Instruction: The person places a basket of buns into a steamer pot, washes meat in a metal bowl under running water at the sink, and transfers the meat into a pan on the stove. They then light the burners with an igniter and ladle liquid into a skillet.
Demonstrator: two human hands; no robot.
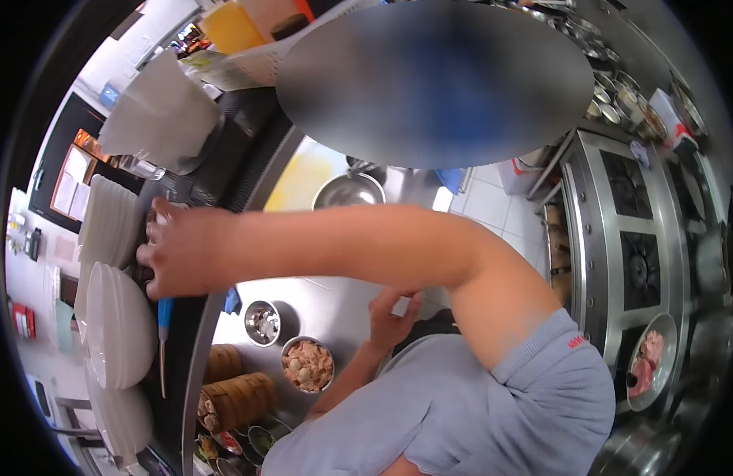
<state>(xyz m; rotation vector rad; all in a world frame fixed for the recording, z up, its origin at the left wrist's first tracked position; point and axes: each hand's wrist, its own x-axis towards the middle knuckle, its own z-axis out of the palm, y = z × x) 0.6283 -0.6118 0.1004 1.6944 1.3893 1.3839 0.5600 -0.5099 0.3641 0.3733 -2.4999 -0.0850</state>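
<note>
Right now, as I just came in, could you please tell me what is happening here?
A person reaches across with the right hand to the dark shelf, beside the stacked white dishes and a blue-handled tool. Whether that hand grips anything, I cannot tell. The left hand is near the body, half-curled, with nothing visible in it. On the worktop stand steamers and a bowl of pink food.

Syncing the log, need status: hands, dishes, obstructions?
Right hand at dark shelf, beside stacked dishes; grip unclear. Left hand loosely curled, nothing visible in it. Blue-handled tool close by right hand, possibly in the way.
</note>
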